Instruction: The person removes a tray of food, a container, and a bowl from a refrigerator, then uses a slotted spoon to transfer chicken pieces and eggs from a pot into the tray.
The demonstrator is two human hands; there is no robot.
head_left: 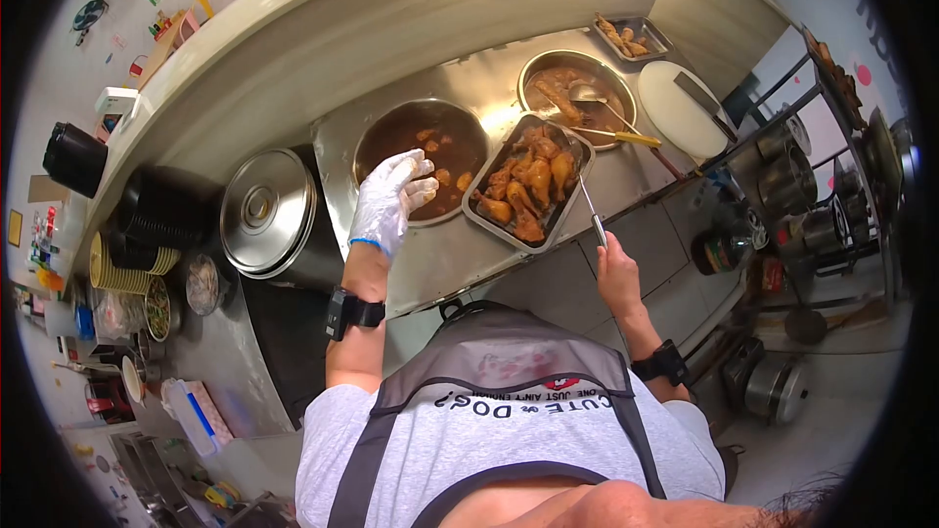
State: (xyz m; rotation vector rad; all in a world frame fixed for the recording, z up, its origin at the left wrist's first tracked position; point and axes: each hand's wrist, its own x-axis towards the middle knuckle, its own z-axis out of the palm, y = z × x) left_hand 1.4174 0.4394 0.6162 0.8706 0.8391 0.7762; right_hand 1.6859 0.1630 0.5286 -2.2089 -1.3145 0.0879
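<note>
My left hand [395,198], in a clear plastic glove, hovers at the near edge of a round pot [367,152] of brown broth with several pieces floating in it. Its fingers are apart and nothing is in them. A metal-handled utensil [598,227] is gripped in my right hand [617,272], its far end by the right side of a metal tray [565,225]. Browned chicken pieces [533,176] fill that tray, which sits between the broth pot and a second pot [528,68] holding sauce, a chicken piece and a ladle [585,93].
A small tray of fried pieces [626,39] stands at the back, beside a white round board [675,108] with a knife [699,96]. Left are a lidded steel pot [266,207] and black containers [161,210]. A metal rack with pots [787,176] stands right.
</note>
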